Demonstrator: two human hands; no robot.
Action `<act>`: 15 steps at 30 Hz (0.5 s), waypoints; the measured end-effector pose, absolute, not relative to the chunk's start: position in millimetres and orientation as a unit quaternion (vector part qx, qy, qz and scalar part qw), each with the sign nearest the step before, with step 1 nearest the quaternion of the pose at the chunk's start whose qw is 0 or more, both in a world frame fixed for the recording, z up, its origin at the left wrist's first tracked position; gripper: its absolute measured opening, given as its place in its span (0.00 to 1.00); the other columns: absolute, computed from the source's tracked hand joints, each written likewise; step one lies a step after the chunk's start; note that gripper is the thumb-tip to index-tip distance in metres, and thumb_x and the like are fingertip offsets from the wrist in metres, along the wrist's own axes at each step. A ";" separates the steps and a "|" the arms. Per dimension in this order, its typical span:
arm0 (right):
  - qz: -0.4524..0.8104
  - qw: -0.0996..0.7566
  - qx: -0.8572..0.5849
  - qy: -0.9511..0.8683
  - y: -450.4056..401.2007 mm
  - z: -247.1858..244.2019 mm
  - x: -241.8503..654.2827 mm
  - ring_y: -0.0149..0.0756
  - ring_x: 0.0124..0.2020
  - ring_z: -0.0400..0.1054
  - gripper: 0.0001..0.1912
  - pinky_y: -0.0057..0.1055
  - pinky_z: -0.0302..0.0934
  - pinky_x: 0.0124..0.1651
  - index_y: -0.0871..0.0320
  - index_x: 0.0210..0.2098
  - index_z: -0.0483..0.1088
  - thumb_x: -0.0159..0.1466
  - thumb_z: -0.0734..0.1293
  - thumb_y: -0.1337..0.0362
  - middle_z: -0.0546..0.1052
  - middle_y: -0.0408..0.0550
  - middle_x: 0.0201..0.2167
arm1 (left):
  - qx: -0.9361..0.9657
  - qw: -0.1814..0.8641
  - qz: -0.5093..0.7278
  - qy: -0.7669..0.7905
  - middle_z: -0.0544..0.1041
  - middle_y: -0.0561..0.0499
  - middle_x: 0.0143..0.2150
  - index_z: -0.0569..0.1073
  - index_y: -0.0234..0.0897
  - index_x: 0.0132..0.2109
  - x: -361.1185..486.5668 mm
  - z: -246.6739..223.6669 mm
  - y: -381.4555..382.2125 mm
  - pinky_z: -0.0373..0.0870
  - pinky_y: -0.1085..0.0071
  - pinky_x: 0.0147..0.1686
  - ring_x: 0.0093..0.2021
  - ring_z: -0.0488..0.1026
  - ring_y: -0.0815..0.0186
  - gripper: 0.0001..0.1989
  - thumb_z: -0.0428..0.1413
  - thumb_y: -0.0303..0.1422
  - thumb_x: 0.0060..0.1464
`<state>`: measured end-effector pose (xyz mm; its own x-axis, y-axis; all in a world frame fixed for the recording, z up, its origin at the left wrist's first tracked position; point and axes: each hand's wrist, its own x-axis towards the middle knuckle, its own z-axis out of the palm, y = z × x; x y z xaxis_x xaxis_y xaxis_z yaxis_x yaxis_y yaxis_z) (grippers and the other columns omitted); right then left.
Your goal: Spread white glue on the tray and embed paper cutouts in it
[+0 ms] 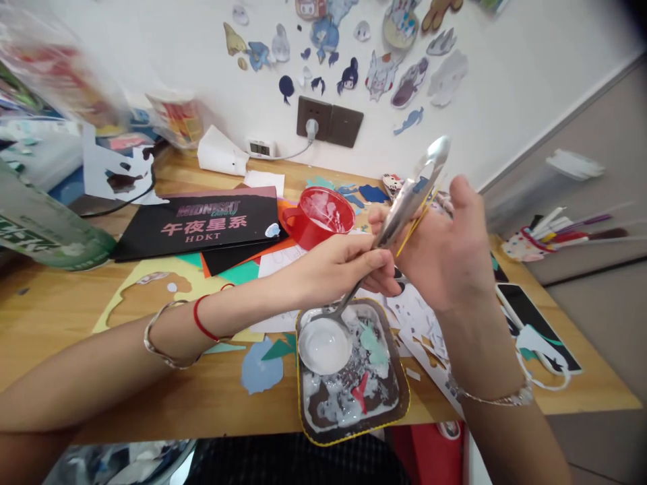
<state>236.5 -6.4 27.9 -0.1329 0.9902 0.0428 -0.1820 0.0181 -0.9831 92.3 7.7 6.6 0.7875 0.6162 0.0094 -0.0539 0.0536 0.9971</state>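
Note:
A metal ladle (412, 195) slants up across the middle, its handle wrapped by the closed fingers of my left hand (348, 266). The ladle's bowl, filled with white liquid (325, 347), sits over a dark tray (404, 397) with a yellow edge. White paste is smeared inside the tray, along with a green scrap (374, 347) and a red scrap (360, 393). Beside the upper handle, my right hand (449, 249) is held with its palm showing and thumb apart. A thin yellow strip (415, 225) crosses in front of its palm; some fingers are hidden behind the handle.
Behind the hands stands a red cup (323, 215) with white residue. Black printed folder (202, 222), cut paper (263, 364) and a green-white bottle (45, 215) occupy the left. A pen holder (528, 242) and black-screened device (540, 323) lie right. A wall socket (328, 121) is behind.

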 end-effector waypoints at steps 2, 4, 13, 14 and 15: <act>0.566 0.542 -0.417 -0.460 -13.1 21.9 244.7 0.33 0.31 0.63 0.22 0.33 0.62 0.36 0.55 0.23 0.54 0.65 0.45 0.50 0.64 0.45 0.28 | 0.640 0.689 0.259 0.221 0.77 0.49 0.32 0.69 0.30 0.33 92.1 6.9 8.1 0.71 0.75 0.40 0.35 0.75 0.72 0.12 0.43 0.25 0.61; 0.568 0.545 -0.423 -0.449 -23.4 11.7 253.2 0.30 0.27 0.61 0.18 0.30 0.60 0.34 0.55 0.24 0.52 0.66 0.47 0.54 0.62 0.43 0.25 | 0.638 0.684 0.275 0.222 0.78 0.49 0.32 0.69 0.30 0.33 91.5 6.3 8.6 0.71 0.75 0.40 0.35 0.76 0.73 0.12 0.44 0.25 0.61; 0.369 0.272 -0.626 -0.631 -112.1 -35.0 303.3 0.27 0.22 0.60 0.09 0.22 0.55 0.23 0.53 0.39 0.63 0.66 0.56 0.57 0.66 0.41 0.24 | 0.623 0.662 0.362 0.207 0.76 0.55 0.28 0.65 0.36 0.35 86.4 8.7 6.3 0.74 0.76 0.35 0.32 0.76 0.72 0.08 0.43 0.25 0.60; 0.308 0.227 -0.633 -0.673 -122.4 -37.2 307.6 0.29 0.27 0.65 0.10 0.23 0.59 0.28 0.53 0.44 0.63 0.66 0.56 0.58 0.71 0.43 0.30 | 0.621 0.661 0.365 0.211 0.76 0.56 0.27 0.65 0.36 0.35 85.9 10.1 6.4 0.74 0.75 0.34 0.31 0.76 0.72 0.08 0.43 0.24 0.60; 0.252 0.192 -0.629 -0.710 -132.1 -39.1 310.7 0.30 0.31 0.68 0.11 0.23 0.61 0.31 0.52 0.47 0.61 0.66 0.56 0.60 0.73 0.45 0.36 | 0.621 0.659 0.366 0.214 0.76 0.56 0.26 0.65 0.36 0.35 85.3 11.5 6.4 0.74 0.75 0.34 0.31 0.76 0.71 0.09 0.42 0.24 0.59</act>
<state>310.7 -132.1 -39.1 -0.1340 0.9900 -0.0444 0.7966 0.0810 -0.5991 85.3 6.4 11.5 0.6409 0.7481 0.1723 -0.2170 -0.0389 0.9754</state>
